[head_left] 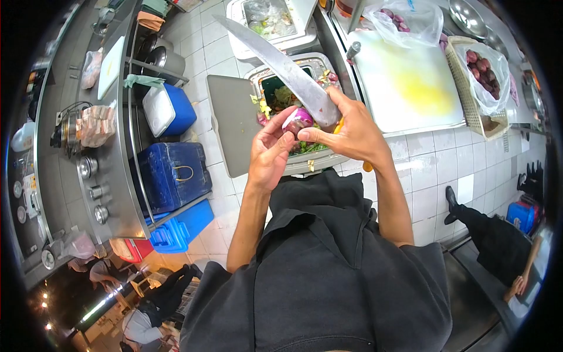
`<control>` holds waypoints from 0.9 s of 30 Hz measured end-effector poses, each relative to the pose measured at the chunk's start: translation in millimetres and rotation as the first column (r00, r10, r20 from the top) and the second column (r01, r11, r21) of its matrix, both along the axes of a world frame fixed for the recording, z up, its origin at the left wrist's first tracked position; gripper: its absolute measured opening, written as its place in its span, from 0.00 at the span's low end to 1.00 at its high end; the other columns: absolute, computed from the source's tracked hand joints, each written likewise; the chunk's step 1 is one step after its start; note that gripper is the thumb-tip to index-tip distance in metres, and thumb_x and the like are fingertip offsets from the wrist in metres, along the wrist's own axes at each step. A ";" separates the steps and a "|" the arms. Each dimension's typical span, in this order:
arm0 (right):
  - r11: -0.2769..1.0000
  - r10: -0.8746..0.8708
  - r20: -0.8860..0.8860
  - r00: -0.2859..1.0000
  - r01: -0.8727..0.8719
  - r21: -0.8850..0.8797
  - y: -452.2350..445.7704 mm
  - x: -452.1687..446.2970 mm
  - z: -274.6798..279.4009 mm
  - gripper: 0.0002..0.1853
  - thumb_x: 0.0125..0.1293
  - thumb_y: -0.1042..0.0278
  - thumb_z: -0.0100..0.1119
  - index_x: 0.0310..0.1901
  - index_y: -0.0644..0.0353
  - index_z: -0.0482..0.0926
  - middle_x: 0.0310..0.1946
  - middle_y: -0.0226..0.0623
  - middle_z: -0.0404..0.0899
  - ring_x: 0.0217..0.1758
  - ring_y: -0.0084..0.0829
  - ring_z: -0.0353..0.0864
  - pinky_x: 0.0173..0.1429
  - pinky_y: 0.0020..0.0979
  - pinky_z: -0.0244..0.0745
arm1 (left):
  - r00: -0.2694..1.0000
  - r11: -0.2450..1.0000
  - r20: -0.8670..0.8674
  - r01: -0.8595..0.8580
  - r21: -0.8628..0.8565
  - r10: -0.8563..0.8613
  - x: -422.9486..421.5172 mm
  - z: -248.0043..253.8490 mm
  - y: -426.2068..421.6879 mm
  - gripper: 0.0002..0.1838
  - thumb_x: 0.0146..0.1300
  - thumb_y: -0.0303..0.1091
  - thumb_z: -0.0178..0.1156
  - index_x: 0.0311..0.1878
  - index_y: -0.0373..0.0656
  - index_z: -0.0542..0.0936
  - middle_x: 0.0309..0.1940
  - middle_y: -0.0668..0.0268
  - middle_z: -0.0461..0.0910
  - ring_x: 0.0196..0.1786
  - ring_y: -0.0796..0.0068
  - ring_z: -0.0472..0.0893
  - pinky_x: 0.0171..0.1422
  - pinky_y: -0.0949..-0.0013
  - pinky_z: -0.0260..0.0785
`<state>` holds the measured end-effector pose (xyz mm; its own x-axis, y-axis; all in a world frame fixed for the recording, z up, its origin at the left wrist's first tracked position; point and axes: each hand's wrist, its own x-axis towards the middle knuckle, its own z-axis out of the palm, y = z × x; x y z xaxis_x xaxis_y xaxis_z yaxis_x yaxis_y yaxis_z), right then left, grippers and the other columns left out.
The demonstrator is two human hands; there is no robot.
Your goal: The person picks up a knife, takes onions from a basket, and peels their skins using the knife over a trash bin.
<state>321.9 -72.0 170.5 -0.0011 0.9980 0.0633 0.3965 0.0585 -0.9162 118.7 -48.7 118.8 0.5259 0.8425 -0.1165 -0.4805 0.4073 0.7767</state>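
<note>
A purple onion (298,120) is held in the fingers of my left hand (270,151), above an open waste bin (258,71). My right hand (355,132) is wrapped round the orange handle of a large knife (287,70). The wide blade points up and to the left, its heel beside the onion. The right thumb reaches across to the onion. White and purple patches show on the onion's upper side. Vegetable scraps (283,95) lie in the bin below both hands.
A white cutting board (404,88) with a yellow stain lies at the right, next to a basket (460,73) and a bag of onions (484,76). Blue coolers (176,176) stand under the left counter. A second bin (293,41) is ahead. Other people stand at the lower left and right.
</note>
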 end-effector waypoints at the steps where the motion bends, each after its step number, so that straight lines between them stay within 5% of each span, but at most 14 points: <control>1: 1.000 0.025 0.009 1.000 -0.025 -0.002 0.6 0.3 0.1 0.41 0.49 0.39 0.77 0.50 0.69 0.75 0.30 0.48 0.83 0.30 0.40 0.85 0.38 0.38 0.77 | 1.000 1.000 -0.001 -0.005 -0.016 0.005 1.4 -0.2 -0.2 0.31 0.66 0.29 0.65 0.70 0.31 0.67 0.54 0.60 0.78 0.55 0.74 0.79 0.64 0.68 0.71; 11: 0.992 0.112 0.026 0.993 -0.110 -0.058 -4.9 -3.2 6.1 0.25 0.62 0.48 0.70 0.42 0.67 0.76 0.23 0.48 0.80 0.25 0.39 0.82 0.33 0.37 0.75 | 0.993 0.992 0.020 -0.116 -0.058 0.117 5.9 -7.0 1.0 0.28 0.68 0.28 0.63 0.69 0.34 0.68 0.55 0.62 0.78 0.57 0.75 0.78 0.62 0.67 0.73; 14: 0.991 0.100 -0.041 0.994 -0.103 -0.089 -6.4 -2.5 7.1 0.26 0.58 0.52 0.75 0.45 0.65 0.78 0.25 0.38 0.78 0.28 0.27 0.77 0.35 0.31 0.72 | 0.992 0.987 0.014 -0.122 -0.108 0.124 -0.8 -14.0 1.6 0.28 0.68 0.29 0.62 0.70 0.34 0.67 0.58 0.61 0.77 0.58 0.73 0.78 0.63 0.66 0.73; 17: 1.000 -0.011 0.022 1.000 0.011 -0.023 -1.4 2.4 3.1 0.29 0.53 0.50 0.78 0.46 0.66 0.77 0.26 0.39 0.79 0.29 0.27 0.77 0.36 0.32 0.72 | 0.998 0.993 0.023 -0.053 -0.103 0.056 6.8 2.0 2.9 0.29 0.68 0.30 0.63 0.70 0.33 0.67 0.59 0.61 0.77 0.59 0.72 0.78 0.64 0.66 0.73; 19: 0.997 -0.034 0.033 0.999 0.032 0.077 1.8 3.9 -7.6 0.35 0.52 0.41 0.76 0.45 0.67 0.75 0.27 0.48 0.81 0.28 0.42 0.83 0.37 0.38 0.76 | 0.999 0.995 0.030 -0.034 -0.093 0.037 7.8 1.9 2.9 0.30 0.68 0.30 0.64 0.70 0.33 0.67 0.59 0.61 0.77 0.59 0.72 0.78 0.65 0.67 0.73; 27: 1.000 0.007 0.004 1.000 -0.007 0.027 2.1 3.8 -6.2 0.35 0.53 0.40 0.75 0.48 0.65 0.77 0.28 0.47 0.83 0.29 0.40 0.85 0.36 0.37 0.77 | 1.000 0.998 0.010 -0.010 -0.068 0.010 10.8 2.1 1.9 0.32 0.66 0.32 0.66 0.70 0.32 0.67 0.59 0.60 0.77 0.60 0.71 0.78 0.66 0.66 0.72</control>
